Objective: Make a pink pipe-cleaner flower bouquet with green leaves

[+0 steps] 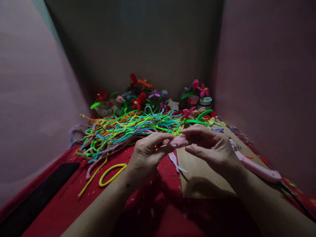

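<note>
A small fuzzy pink chenille piece is held up above the table between my two hands. My left hand pinches its left end between thumb and fingers. At its right end, my right hand has fingertips on the upper edge and the thumb close below; the other fingers curl behind. A pale lilac pipe cleaner loop lies beneath the hands, beside a brown board. Further left, a bent yellow pipe cleaner rests on the red cloth.
A large heap of colourful pipe cleaners spreads behind my hands. Finished chenille flowers and a lidded jar stand at the back. A pink-handled tool with a cord lies right, a black strip left. Pale walls flank both sides.
</note>
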`<state>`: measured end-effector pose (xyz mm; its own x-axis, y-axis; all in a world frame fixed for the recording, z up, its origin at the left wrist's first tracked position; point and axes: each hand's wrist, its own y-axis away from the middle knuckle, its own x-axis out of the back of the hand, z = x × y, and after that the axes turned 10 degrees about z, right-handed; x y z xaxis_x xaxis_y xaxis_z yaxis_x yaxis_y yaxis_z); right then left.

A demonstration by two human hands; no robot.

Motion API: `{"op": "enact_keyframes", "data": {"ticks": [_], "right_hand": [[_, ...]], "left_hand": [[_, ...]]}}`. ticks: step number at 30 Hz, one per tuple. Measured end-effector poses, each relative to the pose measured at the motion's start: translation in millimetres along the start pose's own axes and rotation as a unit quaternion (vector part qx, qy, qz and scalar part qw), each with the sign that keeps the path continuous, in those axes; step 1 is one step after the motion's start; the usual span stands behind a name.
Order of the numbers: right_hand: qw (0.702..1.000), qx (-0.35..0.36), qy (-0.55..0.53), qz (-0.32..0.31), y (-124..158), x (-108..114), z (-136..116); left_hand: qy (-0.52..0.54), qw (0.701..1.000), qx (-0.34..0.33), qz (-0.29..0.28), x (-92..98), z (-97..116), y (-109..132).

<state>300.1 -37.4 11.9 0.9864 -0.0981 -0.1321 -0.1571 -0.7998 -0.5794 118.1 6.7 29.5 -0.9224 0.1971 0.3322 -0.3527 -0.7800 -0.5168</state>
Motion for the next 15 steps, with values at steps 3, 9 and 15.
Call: {"op": "enact_keyframes", "data": {"ticks": [3, 9, 15], "right_hand": [[0.998, -0.03, -0.06, 0.012, 0.3, 0.1, 3.7], [0.998, -0.017, -0.052, 0.018, -0.8, -2.6, 0.5], [0.999, 0.013, 0.005, 0.037, -0.8, -5.1, -3.0]], "left_hand": [[0.05, 0.995, 0.085, -0.031, 3.9, 5.3, -3.5], [0.086, 0.985, 0.136, -0.056, 7.2, 10.6, -7.7], [0.099, 0.983, 0.141, -0.06, 4.3, 11.8, -7.3]]}}
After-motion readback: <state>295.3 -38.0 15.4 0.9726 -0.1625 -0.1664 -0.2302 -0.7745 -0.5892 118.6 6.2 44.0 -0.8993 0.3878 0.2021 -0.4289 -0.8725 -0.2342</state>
